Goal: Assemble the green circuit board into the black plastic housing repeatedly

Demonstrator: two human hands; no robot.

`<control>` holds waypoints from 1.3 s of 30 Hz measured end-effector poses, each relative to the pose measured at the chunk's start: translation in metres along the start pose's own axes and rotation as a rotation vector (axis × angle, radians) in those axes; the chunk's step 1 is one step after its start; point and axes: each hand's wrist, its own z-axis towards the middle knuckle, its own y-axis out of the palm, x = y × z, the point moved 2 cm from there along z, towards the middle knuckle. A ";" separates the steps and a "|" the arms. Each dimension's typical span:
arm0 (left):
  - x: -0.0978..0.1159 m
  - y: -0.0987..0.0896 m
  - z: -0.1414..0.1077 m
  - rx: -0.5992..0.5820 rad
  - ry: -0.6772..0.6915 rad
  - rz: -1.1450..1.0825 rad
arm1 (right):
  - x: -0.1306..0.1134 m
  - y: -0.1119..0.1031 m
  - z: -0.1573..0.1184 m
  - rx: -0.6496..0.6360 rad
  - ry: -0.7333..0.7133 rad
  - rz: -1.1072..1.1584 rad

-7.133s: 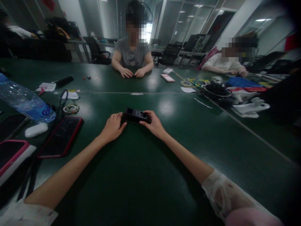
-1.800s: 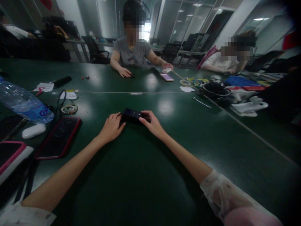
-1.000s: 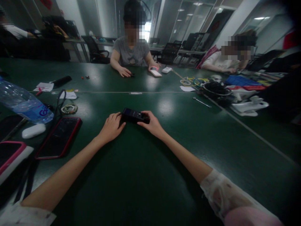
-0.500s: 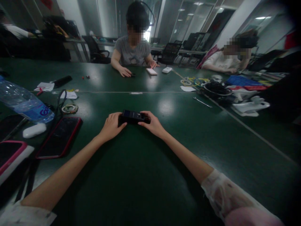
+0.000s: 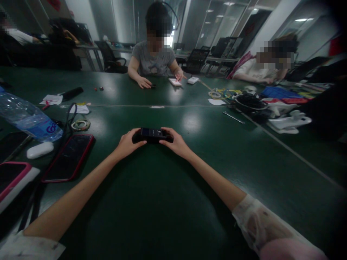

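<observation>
A small black device point(image 5: 152, 134) with a dark screen lies on the green table point(image 5: 162, 202), in the middle of the head view. My left hand point(image 5: 129, 141) grips its left end, thumb along the near side and fingers behind. At the other end, my right hand point(image 5: 175, 141) holds it the same way, with a dark gap showing between thumb and fingers. Both forearms rest forward over the table.
To the left are a red-edged phone point(image 5: 69, 159), a white case point(image 5: 40, 150), a water bottle point(image 5: 29, 119) and a coiled bracelet point(image 5: 80, 125). A wrench point(image 5: 233, 117) and a pile of cables point(image 5: 249, 103) lie right. Opposite sits a person point(image 5: 154, 59) touching a white phone.
My left hand has shifted slightly left, widening the dark gap inside its grip. The person opposite has moved a hand over the white phone.
</observation>
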 end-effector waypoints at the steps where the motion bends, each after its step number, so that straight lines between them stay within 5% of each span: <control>1: 0.000 0.000 0.000 0.002 0.000 -0.008 | 0.001 0.000 0.000 0.003 0.003 0.001; 26: -0.008 0.003 0.002 0.036 0.025 -0.066 | -0.009 0.000 0.000 0.113 -0.027 0.062; 39: -0.006 0.001 0.002 -0.007 0.035 -0.066 | -0.009 -0.010 -0.005 0.544 -0.012 -0.113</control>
